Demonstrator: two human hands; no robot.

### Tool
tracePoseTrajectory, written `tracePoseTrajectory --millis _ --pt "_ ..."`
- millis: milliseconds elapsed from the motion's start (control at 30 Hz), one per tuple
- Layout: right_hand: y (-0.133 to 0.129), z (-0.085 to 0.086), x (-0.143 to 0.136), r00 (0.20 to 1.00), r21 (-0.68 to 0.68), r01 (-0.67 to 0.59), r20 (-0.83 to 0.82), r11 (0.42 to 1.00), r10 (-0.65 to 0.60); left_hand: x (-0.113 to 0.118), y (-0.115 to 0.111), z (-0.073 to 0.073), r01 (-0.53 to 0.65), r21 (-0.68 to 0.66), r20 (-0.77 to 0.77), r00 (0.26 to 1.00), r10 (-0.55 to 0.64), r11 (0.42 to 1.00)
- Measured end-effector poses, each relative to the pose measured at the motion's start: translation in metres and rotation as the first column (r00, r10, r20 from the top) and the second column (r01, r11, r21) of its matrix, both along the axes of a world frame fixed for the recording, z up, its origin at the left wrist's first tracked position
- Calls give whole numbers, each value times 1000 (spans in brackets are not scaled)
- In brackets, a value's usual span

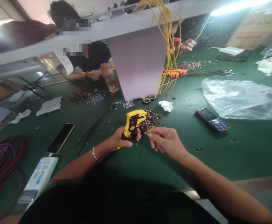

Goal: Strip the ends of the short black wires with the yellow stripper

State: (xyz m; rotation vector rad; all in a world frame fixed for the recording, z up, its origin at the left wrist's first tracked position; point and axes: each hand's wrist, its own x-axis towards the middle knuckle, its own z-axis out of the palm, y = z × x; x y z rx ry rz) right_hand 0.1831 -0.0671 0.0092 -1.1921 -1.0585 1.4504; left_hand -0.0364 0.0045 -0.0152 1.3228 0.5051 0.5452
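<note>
My left hand (119, 137) is wrapped round the handles of a yellow and black wire stripper (133, 124), its jaws pointing up and to the right. Just right of it, my right hand (165, 138) has thumb and forefinger pinched together over the near edge of a pile of short dark wire pieces (151, 119). Whatever sits between those fingertips is too small to make out. The pile lies on the green table behind both hands. To the left stretches a bundle of thin black wires (95, 126) with light ends.
Left lie a smartphone (61, 138), a white power strip (39, 177) and coiled red and blue wires (0, 161). Right are a keypad phone (211, 119) and a plastic bag (243, 98). Yellow wires (169, 46) hang beside a pale divider (139, 62). Co-workers' hands (94, 74) work beyond.
</note>
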Motion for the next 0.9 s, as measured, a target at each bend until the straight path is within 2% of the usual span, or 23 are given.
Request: tracePoseTrajectory --millis 200,600,900 --pt "0 1 -1 1000 -13 -20 -1 1000 20 1 0 2 -17 -24 21 1000 17 1000" --pt "1 -1 0 998 -6 -53 -29 999 52 -3 4 -3 -24 223 -48 998 35 975" --pt "1 -5 -1 998 -4 -62 -33 998 62 -2 2 0 -79 297 -113 987 118 952"
